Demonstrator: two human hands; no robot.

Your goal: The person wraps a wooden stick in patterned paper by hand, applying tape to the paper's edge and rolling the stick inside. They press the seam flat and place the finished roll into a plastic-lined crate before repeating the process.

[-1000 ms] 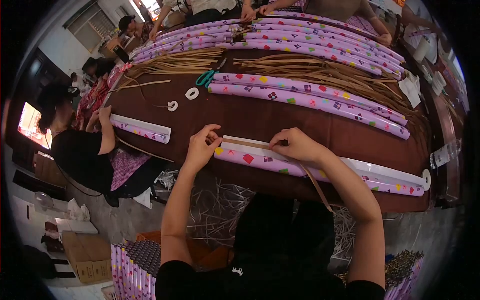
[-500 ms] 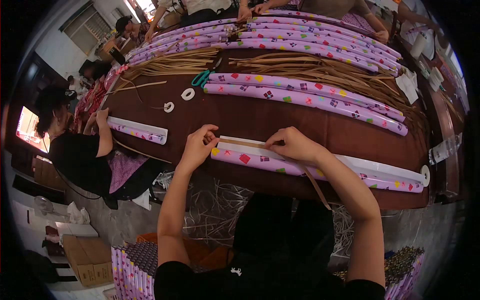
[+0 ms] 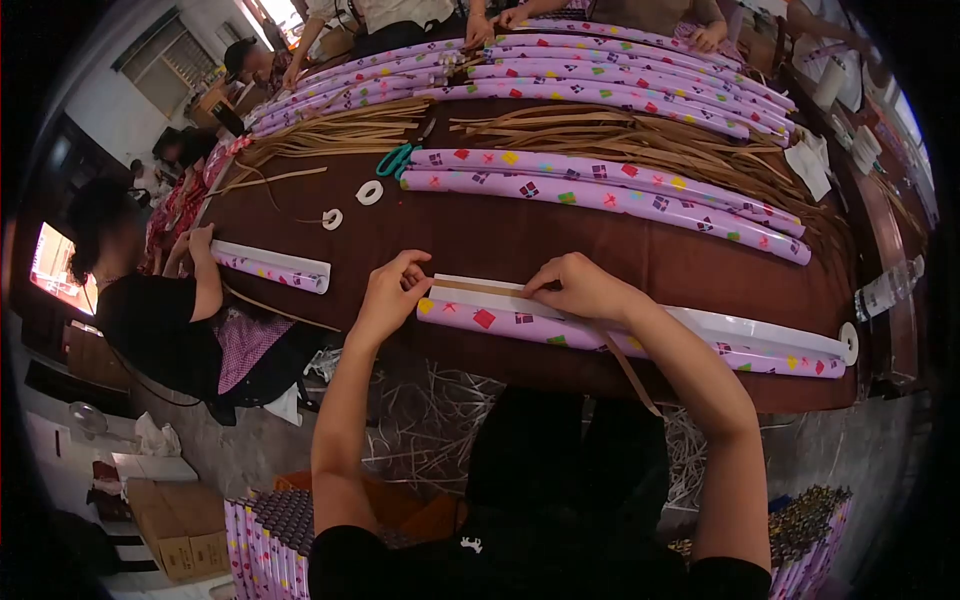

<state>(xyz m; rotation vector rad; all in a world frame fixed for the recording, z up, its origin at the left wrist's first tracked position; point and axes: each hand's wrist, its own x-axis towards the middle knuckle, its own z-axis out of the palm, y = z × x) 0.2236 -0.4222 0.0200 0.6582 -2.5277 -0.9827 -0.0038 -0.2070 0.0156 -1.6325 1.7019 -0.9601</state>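
Note:
A roll of lilac wrapping paper with a gift print lies along the near table edge, its white underside turned up in a flap. On that white flap a flat tan strip runs lengthwise. My left hand is closed at the roll's left end, thumb and forefinger at the strip's end; the exact contact is partly hidden. Further right, my right hand pinches the same strip against the flap. The strip's loose tail hangs below my right hand, over the table edge.
Beyond lie more lilac rolls, bundles of tan strips, teal-handled scissors and white tape rolls. A co-worker handles a shorter roll at left. White scraps litter the floor.
My hands and the strip keep nearly the same place on the paper; the view shifts slightly. At the far right side, another person's hand has moved up and left over the rolls.

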